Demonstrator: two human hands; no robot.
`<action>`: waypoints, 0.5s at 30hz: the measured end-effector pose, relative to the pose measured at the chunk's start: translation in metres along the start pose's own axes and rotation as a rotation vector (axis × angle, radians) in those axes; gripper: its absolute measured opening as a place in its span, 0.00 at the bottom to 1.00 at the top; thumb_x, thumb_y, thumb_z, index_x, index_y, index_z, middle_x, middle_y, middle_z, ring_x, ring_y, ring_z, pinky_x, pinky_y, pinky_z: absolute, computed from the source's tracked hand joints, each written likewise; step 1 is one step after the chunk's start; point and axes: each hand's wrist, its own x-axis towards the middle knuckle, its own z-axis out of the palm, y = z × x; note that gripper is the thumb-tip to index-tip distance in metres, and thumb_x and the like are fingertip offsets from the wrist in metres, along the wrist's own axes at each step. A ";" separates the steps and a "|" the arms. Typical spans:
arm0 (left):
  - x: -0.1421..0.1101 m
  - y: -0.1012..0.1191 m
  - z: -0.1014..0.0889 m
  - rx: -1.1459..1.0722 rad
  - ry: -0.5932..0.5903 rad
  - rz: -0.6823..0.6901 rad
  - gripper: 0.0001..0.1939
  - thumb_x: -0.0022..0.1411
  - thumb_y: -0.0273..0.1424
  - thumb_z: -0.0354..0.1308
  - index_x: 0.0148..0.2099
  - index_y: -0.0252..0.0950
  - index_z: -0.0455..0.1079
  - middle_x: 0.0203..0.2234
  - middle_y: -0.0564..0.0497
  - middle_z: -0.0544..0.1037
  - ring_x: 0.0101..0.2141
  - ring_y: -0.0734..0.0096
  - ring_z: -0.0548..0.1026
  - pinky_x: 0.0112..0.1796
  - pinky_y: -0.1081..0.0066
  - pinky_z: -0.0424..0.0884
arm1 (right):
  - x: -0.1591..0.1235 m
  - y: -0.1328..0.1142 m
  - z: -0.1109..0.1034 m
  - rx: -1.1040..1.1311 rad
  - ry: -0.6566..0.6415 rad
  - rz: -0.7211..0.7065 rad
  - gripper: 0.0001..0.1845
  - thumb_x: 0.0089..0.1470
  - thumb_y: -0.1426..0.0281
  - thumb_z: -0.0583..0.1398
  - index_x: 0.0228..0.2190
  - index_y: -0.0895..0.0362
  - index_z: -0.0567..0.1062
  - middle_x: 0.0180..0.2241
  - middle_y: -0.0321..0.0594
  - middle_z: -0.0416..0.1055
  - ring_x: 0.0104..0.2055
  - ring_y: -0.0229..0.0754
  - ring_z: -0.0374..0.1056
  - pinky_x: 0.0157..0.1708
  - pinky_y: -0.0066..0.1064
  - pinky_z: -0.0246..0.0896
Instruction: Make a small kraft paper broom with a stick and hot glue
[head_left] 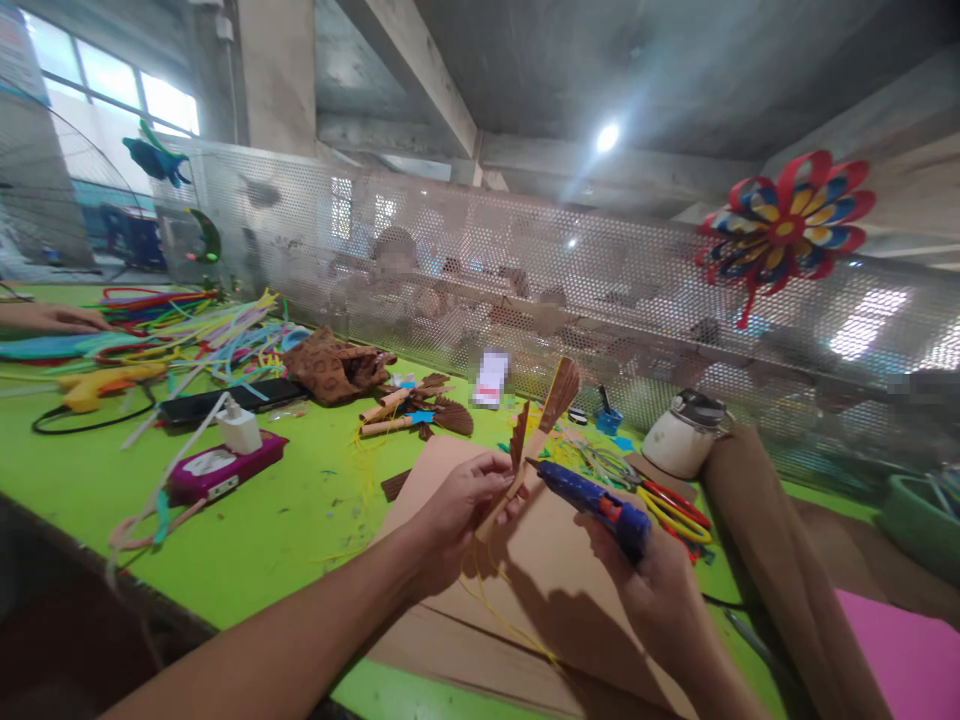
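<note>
My left hand (472,500) is closed on a light-brown paper roll (529,452) that has a dark-brown pleated paper fan (564,392) at its upper end. A second, narrower brown pleated piece (519,436) stands up beside the roll at my fingers. Yellow string (517,615) hangs down below the roll. In my right hand (649,570) is a blue hot glue gun (596,498), its nozzle tip close to the roll; whether it touches I cannot tell. Beneath both hands lies brown paper sheeting (450,590) with their shadow across it.
Several similar paper rolls with fans (409,412) lie behind my left hand. Scissors (675,510) and a white kettle (684,435) stand right. A purple power strip (225,468), yellow glue gun (105,383) and another person's hand (71,320) are left. A perforated screen (450,250) backs the green table (262,550).
</note>
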 end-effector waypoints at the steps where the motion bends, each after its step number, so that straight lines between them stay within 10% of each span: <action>1: 0.000 0.000 0.000 -0.009 -0.001 -0.009 0.08 0.52 0.28 0.58 0.34 0.32 0.62 0.27 0.49 0.72 0.23 0.79 0.69 0.24 0.78 0.62 | 0.000 0.005 0.000 0.007 0.002 0.001 0.19 0.54 0.58 0.53 0.36 0.59 0.75 0.23 0.40 0.72 0.23 0.41 0.66 0.24 0.29 0.63; 15: -0.001 0.006 0.002 -0.115 0.022 -0.008 0.09 0.53 0.26 0.58 0.36 0.32 0.62 0.27 0.47 0.73 0.23 0.78 0.69 0.22 0.77 0.62 | 0.010 0.075 0.021 -0.211 0.174 0.110 0.20 0.52 0.59 0.54 0.37 0.63 0.73 0.28 0.45 0.72 0.28 0.43 0.67 0.29 0.33 0.62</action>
